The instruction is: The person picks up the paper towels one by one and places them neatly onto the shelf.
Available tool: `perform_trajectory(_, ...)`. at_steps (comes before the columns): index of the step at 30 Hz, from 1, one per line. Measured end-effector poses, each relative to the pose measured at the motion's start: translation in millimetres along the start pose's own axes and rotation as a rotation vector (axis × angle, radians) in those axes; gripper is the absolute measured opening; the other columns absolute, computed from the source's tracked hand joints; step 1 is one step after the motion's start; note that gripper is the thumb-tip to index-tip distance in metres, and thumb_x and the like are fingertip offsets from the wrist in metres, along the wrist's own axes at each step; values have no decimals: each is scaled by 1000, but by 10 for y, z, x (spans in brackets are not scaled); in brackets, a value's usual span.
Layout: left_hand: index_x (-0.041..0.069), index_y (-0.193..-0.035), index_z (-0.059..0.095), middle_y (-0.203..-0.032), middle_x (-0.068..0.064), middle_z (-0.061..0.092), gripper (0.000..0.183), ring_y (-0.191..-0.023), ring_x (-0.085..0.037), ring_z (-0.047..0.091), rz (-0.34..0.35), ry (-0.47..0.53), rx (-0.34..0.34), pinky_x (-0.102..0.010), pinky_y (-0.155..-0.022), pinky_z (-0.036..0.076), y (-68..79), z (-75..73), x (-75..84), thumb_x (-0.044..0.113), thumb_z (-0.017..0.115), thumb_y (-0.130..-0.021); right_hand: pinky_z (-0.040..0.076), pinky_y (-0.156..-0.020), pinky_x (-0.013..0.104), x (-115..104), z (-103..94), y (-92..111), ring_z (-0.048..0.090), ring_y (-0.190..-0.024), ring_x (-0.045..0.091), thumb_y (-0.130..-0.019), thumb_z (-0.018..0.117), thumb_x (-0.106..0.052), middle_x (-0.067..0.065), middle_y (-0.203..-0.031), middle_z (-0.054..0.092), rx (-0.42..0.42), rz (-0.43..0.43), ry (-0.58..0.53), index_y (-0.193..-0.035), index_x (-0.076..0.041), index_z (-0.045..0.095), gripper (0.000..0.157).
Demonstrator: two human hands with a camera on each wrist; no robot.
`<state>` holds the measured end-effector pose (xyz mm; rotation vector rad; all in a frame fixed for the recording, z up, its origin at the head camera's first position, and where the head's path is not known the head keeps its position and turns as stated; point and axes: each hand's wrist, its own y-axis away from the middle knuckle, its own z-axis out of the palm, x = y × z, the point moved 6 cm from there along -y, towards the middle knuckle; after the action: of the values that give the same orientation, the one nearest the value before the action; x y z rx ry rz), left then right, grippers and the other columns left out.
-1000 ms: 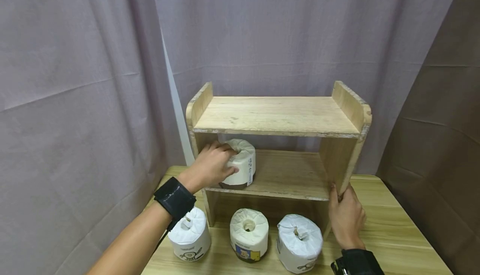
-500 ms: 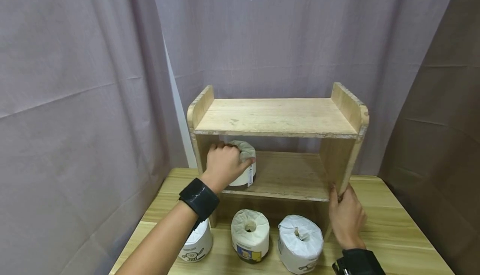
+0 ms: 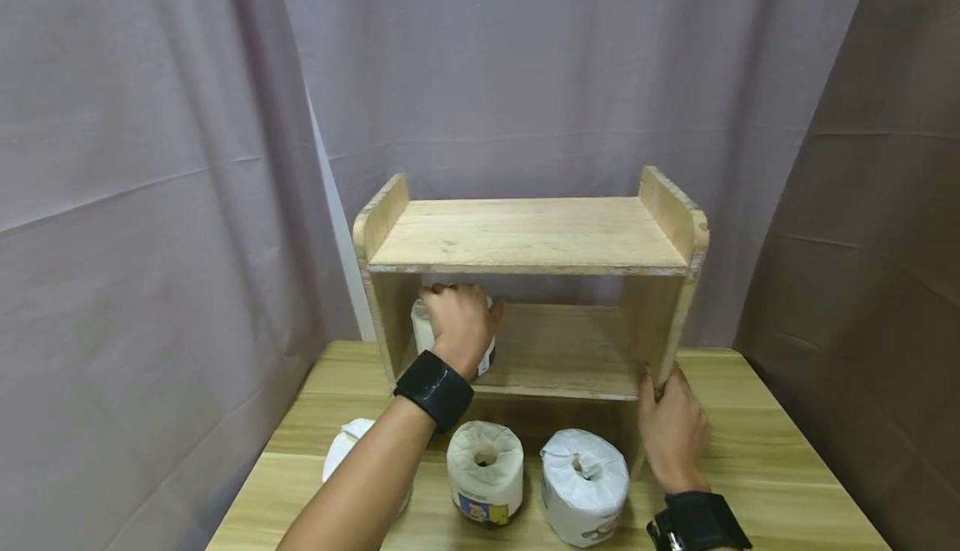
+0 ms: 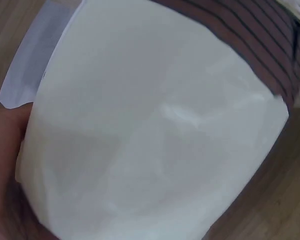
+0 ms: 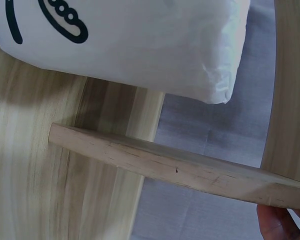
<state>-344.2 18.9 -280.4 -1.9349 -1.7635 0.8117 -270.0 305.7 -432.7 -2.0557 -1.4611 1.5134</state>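
A paper-wrapped toilet roll [image 3: 422, 330] stands on the middle board of a small wooden shelf [image 3: 532, 234], at its left end. My left hand [image 3: 461, 322] grips this roll from above and in front, hiding most of it. Its cream wrapper [image 4: 155, 120] fills the left wrist view, with a striped brown band at one end and part of the hand at the left edge. At the shelf's right side panel, my right hand [image 3: 672, 430] holds the front edge, thumb on the inner side. The right wrist view shows that panel edge [image 5: 175, 170] and a few fingertips.
On the wooden table [image 3: 780, 451] before the shelf stand a cream toilet roll [image 3: 486, 472] and a white one [image 3: 585, 484]. Another white roll [image 3: 347, 444] is partly behind my left forearm. Grey curtains [image 3: 510, 59] hang behind and at the left.
My left hand has moved from the roll's left side round over its top and front, the forearm swinging right. The right hand keeps its hold. The whole view has shifted slightly.
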Motion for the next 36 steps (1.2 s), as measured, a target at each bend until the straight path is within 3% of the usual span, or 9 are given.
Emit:
perform_trajectory(5, 15, -73, 70, -74, -7, 67, 49, -74, -29, 62, -37, 16, -82, -47, -73, 42, -8, 67, -66, 63, 61, -82, 37, -63, 64, -38, 48, 17, 59, -82, 54, -97, 53, -38, 25, -92, 65, -5, -1, -11, -101, -4, 58, 35)
perform_trajectory(9, 14, -70, 67, -72, -8, 65, 44, -71, -28, 60, -28, 50, -91, -47, -70, 42, -12, 80, -109, 56, 63, -83, 36, -63, 64, -48, 65, 18, 58, -83, 55, -97, 53, -38, 25, -95, 64, 5, -5, -15, -102, -3, 58, 36)
perform_trajectory(19, 11, -65, 65, -67, -11, 62, 39, -64, -29, 58, 1, 203, -16, -44, -54, 40, 8, 65, -193, 46, 66, -82, 36, -64, 64, -47, 64, 9, 58, -84, 54, -97, 53, -39, 24, -97, 64, -1, -1, -23, -103, -3, 58, 37)
perform_trajectory(27, 15, -51, 45, -53, -4, 49, 49, -49, -24, 50, 84, 245, 61, -40, -40, 34, 57, -41, -239, 45, 66, -83, 36, -63, 63, -24, 60, -4, 58, -84, 54, -97, 52, -40, 23, -98, 64, -5, 5, -34, -103, -5, 58, 36)
perform_trajectory(32, 18, -48, 41, -51, 0, 43, 56, -48, -21, 48, 119, 248, 39, -38, -40, 34, 67, -53, -257, 52, 63, -86, 35, -62, 64, -3, 45, -9, 57, -84, 55, -97, 53, -39, 24, -96, 64, 9, 9, -26, -101, -4, 58, 35)
perform_trajectory(36, 20, -48, 41, -52, 2, 44, 57, -55, -21, 52, 151, 232, 71, -37, -46, 38, 96, -69, -271, 56, 64, -85, 35, -63, 64, 14, 35, -8, 57, -85, 55, -97, 52, -39, 25, -96, 64, 2, 14, -22, -101, -4, 57, 36)
